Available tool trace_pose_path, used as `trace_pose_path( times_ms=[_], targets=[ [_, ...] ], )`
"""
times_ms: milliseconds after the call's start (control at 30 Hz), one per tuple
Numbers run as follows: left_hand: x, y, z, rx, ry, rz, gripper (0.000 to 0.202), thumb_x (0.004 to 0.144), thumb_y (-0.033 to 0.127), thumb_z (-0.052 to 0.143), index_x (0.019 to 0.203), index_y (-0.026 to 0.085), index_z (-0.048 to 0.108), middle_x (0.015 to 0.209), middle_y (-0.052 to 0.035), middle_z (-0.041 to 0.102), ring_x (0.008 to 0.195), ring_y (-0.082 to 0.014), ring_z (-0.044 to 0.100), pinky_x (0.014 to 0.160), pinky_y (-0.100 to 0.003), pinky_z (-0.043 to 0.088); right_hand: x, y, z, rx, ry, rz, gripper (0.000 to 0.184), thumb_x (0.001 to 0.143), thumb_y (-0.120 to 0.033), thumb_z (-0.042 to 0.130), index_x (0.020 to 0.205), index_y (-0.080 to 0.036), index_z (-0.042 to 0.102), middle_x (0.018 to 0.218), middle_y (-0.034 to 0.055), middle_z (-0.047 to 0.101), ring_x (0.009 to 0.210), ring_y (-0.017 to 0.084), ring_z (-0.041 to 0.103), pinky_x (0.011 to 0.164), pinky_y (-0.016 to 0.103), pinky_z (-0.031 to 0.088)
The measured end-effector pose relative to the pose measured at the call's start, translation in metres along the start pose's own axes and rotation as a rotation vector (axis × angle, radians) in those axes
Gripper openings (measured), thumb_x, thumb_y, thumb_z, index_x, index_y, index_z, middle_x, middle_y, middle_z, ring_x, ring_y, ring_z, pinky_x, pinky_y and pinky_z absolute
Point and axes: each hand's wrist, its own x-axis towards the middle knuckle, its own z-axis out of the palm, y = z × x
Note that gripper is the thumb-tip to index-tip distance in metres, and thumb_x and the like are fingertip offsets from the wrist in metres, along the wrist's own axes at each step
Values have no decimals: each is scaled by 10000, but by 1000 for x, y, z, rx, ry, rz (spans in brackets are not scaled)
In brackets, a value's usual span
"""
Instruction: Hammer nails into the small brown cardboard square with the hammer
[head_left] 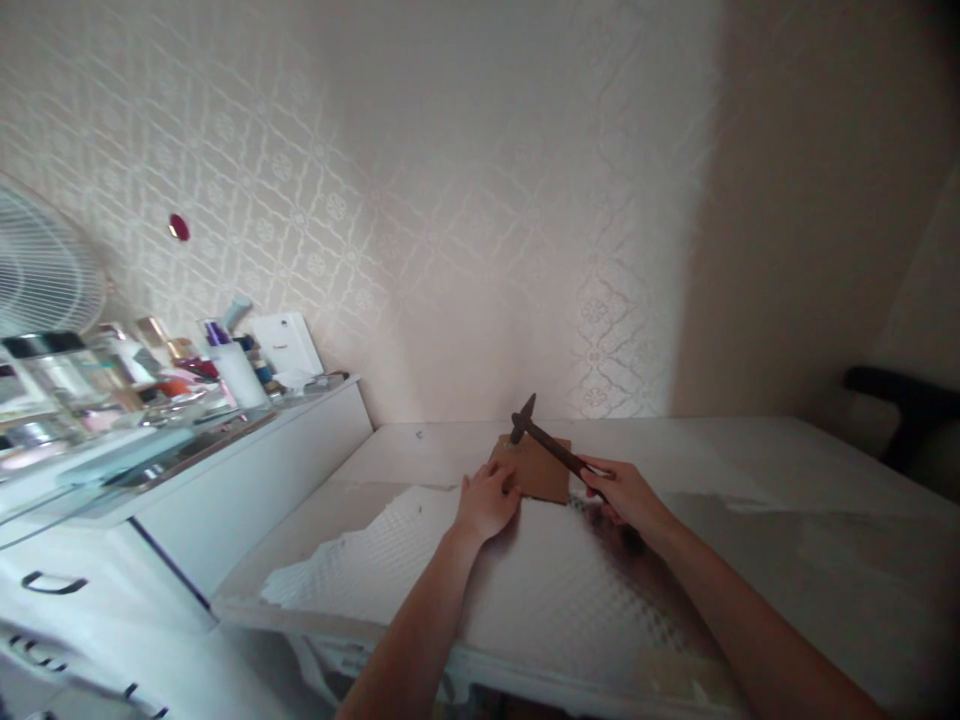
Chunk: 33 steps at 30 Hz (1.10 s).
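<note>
The right hand (619,495) is closed around the handle of a dark hammer (544,440), whose head rests on a small brown board (536,470). The left hand (487,500) lies on the board's near left edge, fingers curled over it, maybe pinching something too tiny to see. The board sits near the far edge of the white table (750,520), by the wall. A white dresser (247,460) full of bottles stands to the left.
</note>
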Motion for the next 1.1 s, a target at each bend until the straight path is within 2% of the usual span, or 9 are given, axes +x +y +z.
trace_pose_path(
  times_ms=[300, 600, 1100],
  targets=[
    [-2, 1, -1, 2, -5, 6, 432, 893, 374, 390, 1303, 253, 454, 1425, -61, 366, 1306, -230, 319, 1076, -521, 185, -2, -4, 0, 42, -15, 40, 406, 854, -184, 473, 1251, -145, 547, 553, -53, 475, 305, 36, 308, 304, 167, 211],
    [-2, 2, -2, 23, -13, 13, 439, 900, 383, 365, 1312, 249, 438, 1418, -66, 373, 1307, -229, 314, 1072, -527, 191, -1, -2, 1, 56, -11, 15, 410, 848, -176, 468, 1247, -125, 546, 540, -57, 467, 293, 42, 311, 292, 173, 219],
    [-2, 1, -1, 32, -13, 15, 445, 902, 393, 359, 1316, 247, 434, 1426, -69, 361, 1310, -229, 308, 1076, -506, 189, -3, -5, 0, 42, -12, 31, 415, 841, -190, 479, 1247, -152, 554, 546, -47, 486, 299, 41, 322, 296, 163, 212]
  ],
)
